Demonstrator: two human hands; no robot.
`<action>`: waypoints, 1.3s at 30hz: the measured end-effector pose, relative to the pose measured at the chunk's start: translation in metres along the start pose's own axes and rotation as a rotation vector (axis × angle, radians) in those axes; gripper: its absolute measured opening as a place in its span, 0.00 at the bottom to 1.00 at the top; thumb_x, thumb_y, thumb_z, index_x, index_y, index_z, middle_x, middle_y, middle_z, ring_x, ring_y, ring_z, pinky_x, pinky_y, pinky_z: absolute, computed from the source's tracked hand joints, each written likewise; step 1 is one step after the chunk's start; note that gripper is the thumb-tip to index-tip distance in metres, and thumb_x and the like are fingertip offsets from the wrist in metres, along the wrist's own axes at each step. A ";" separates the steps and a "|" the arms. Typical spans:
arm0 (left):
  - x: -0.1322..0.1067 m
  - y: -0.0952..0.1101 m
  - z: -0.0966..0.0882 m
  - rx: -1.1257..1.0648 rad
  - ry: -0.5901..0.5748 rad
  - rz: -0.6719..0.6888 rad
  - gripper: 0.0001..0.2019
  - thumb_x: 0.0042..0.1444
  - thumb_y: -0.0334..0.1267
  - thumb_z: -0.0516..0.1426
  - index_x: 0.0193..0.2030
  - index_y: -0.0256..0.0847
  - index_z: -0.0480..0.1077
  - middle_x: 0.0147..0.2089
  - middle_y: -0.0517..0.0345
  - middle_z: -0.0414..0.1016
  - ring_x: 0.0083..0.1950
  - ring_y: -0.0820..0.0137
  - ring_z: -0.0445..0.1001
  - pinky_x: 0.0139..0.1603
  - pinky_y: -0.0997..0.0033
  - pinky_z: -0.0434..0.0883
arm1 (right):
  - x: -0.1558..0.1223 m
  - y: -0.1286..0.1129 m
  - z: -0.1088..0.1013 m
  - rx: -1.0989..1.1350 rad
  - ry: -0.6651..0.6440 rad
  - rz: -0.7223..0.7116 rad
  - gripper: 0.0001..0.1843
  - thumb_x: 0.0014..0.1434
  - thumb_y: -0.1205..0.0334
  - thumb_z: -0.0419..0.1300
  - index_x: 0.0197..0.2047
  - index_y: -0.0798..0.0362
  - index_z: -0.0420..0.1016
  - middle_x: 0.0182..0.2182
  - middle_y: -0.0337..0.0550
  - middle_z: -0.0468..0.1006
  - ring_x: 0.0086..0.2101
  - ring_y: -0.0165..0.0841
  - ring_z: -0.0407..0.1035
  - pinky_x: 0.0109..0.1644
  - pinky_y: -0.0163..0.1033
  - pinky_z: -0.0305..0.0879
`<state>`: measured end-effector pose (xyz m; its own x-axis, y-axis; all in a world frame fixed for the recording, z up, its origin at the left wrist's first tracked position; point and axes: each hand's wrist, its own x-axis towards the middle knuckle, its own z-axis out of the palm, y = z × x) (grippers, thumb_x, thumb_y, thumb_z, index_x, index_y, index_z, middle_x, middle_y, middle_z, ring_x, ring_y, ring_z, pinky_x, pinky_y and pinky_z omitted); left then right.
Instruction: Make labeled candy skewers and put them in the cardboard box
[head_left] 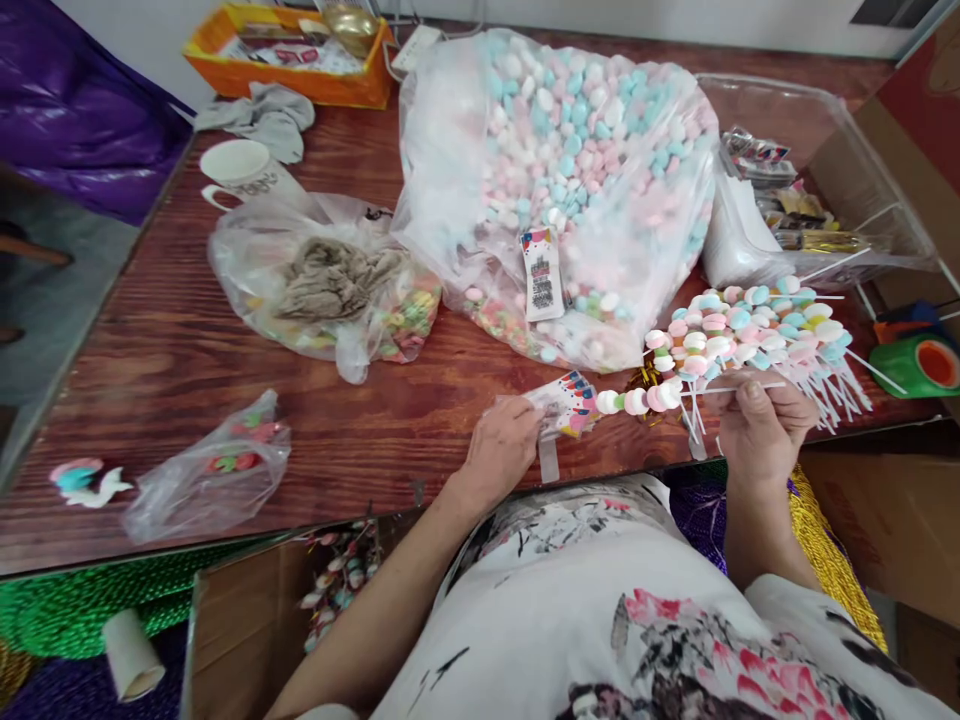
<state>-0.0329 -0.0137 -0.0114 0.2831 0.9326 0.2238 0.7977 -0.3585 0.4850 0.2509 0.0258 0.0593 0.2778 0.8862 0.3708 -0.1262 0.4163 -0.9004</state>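
Note:
My left hand is at the table's front edge, its fingers closed on a small stack of clear printed bags with blue, red and pink marks. My right hand pinches the white stick of a candy skewer. White, pink and green round pieces sit along the skewer's left end, which points at the mouth end of the bags; whether it touches them I cannot tell. Just behind my right hand lies a pile of similar candy skewers with white sticks jutting out.
Behind stands a large clear sack of pastel candies, with printed cards on it. A smaller candy bag holds a brown cloth. A white mug, orange box, clear bin and green tape roll stand around.

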 end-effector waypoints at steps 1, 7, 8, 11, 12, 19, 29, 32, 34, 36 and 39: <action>0.002 -0.003 -0.002 -0.080 -0.009 -0.040 0.11 0.62 0.33 0.54 0.38 0.39 0.78 0.36 0.51 0.76 0.39 0.67 0.72 0.42 0.67 0.68 | -0.001 0.001 0.001 0.020 -0.002 0.020 0.05 0.54 0.62 0.67 0.28 0.52 0.80 0.22 0.37 0.76 0.24 0.28 0.69 0.28 0.35 0.66; 0.021 -0.021 -0.013 -0.407 -0.105 -0.294 0.05 0.52 0.36 0.63 0.32 0.38 0.81 0.30 0.56 0.79 0.31 0.71 0.73 0.34 0.72 0.66 | -0.006 -0.003 0.007 0.198 -0.007 0.129 0.02 0.52 0.62 0.69 0.30 0.50 0.80 0.24 0.36 0.75 0.25 0.26 0.68 0.25 0.31 0.65; 0.024 -0.022 -0.014 -0.427 -0.131 -0.304 0.05 0.52 0.36 0.63 0.32 0.38 0.81 0.30 0.56 0.79 0.31 0.71 0.74 0.34 0.72 0.66 | -0.006 -0.004 0.008 0.211 -0.017 0.142 0.02 0.52 0.62 0.69 0.30 0.50 0.80 0.24 0.36 0.75 0.25 0.26 0.68 0.25 0.31 0.64; 0.028 -0.025 -0.017 -0.471 -0.188 -0.307 0.06 0.52 0.36 0.63 0.32 0.39 0.81 0.30 0.56 0.80 0.31 0.70 0.75 0.34 0.73 0.66 | -0.009 -0.004 0.011 0.174 -0.042 0.119 0.03 0.54 0.62 0.67 0.30 0.52 0.81 0.22 0.37 0.75 0.25 0.27 0.67 0.26 0.32 0.63; 0.029 -0.026 -0.017 -0.479 -0.197 -0.306 0.06 0.52 0.36 0.62 0.32 0.39 0.82 0.31 0.56 0.81 0.31 0.70 0.75 0.34 0.73 0.66 | -0.010 -0.004 0.012 0.150 -0.045 0.099 0.03 0.54 0.62 0.67 0.30 0.52 0.81 0.22 0.38 0.75 0.25 0.27 0.67 0.26 0.33 0.64; 0.031 -0.026 -0.017 -0.468 -0.231 -0.316 0.08 0.53 0.40 0.63 0.35 0.41 0.82 0.33 0.55 0.82 0.33 0.69 0.76 0.35 0.73 0.66 | -0.021 0.003 0.017 0.022 -0.068 0.072 0.05 0.55 0.60 0.66 0.30 0.51 0.81 0.24 0.39 0.77 0.24 0.30 0.68 0.27 0.36 0.64; 0.028 -0.029 -0.018 -0.350 -0.305 -0.138 0.11 0.60 0.43 0.57 0.41 0.45 0.82 0.36 0.55 0.79 0.38 0.69 0.74 0.40 0.72 0.66 | -0.019 0.017 0.013 0.025 0.049 0.122 0.08 0.55 0.59 0.67 0.28 0.53 0.78 0.22 0.36 0.76 0.21 0.25 0.66 0.25 0.33 0.63; 0.026 -0.026 -0.019 -0.318 -0.323 -0.113 0.12 0.61 0.44 0.56 0.41 0.45 0.81 0.36 0.56 0.78 0.39 0.69 0.73 0.41 0.72 0.66 | -0.019 0.025 0.012 0.059 0.068 0.153 0.09 0.54 0.59 0.68 0.26 0.54 0.77 0.24 0.37 0.77 0.21 0.24 0.65 0.25 0.33 0.62; 0.025 -0.025 -0.019 -0.335 -0.325 -0.118 0.12 0.61 0.43 0.56 0.39 0.44 0.81 0.36 0.56 0.77 0.38 0.70 0.73 0.41 0.72 0.66 | -0.018 0.027 0.009 0.084 0.099 0.161 0.10 0.53 0.59 0.69 0.26 0.54 0.77 0.23 0.36 0.77 0.21 0.24 0.65 0.25 0.32 0.62; 0.025 -0.024 -0.019 -0.391 -0.309 -0.165 0.13 0.60 0.43 0.55 0.36 0.42 0.80 0.34 0.56 0.76 0.36 0.70 0.72 0.39 0.73 0.66 | -0.014 0.026 0.005 0.125 0.133 0.183 0.10 0.51 0.58 0.70 0.25 0.54 0.76 0.22 0.35 0.75 0.22 0.24 0.65 0.25 0.31 0.61; 0.026 -0.023 -0.021 -0.529 -0.241 -0.277 0.14 0.59 0.43 0.55 0.33 0.39 0.79 0.31 0.57 0.75 0.33 0.71 0.71 0.35 0.74 0.66 | -0.009 0.018 -0.004 0.158 0.072 0.190 0.11 0.52 0.59 0.70 0.24 0.53 0.75 0.20 0.34 0.71 0.23 0.25 0.64 0.25 0.31 0.59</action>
<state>-0.0549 0.0175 0.0006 0.2647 0.9547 -0.1361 0.5055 -0.0172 0.8626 0.2502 0.0247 0.0390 0.3014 0.9370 0.1764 -0.3285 0.2757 -0.9034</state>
